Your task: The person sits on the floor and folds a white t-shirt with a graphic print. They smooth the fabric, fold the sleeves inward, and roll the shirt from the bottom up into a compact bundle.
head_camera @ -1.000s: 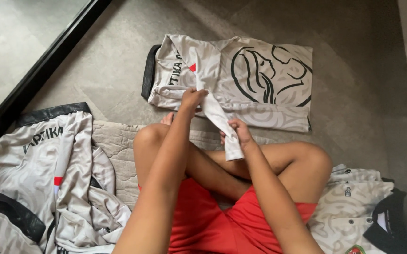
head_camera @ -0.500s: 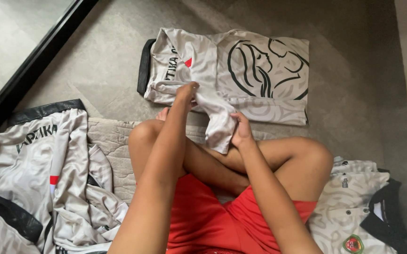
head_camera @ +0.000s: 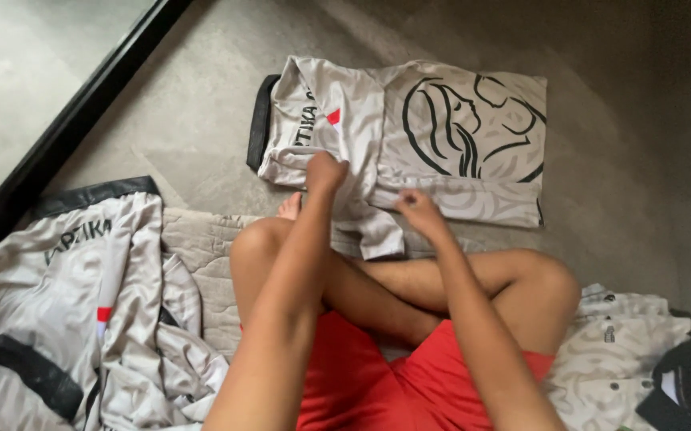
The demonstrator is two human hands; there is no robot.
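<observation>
A pale grey patterned jersey [head_camera: 409, 136] (black line drawing on its back) lies flat on the grey floor [head_camera: 201, 120] before crossed legs. The left hand [head_camera: 326, 172] pinches its sleeve [head_camera: 373, 227]; the right hand [head_camera: 419, 211] presses the lower hem, hands slightly apart.

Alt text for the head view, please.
Seated cross-legged on grey carpet, a person's left hand and right hand grip the sleeve of a grey printed jersey laid flat ahead. More jerseys lie piled alongside.

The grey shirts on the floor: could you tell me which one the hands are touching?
The folded shirt ahead of the knees; both hands grip its near edge. The others lie untouched, crumpled at either side.
</observation>
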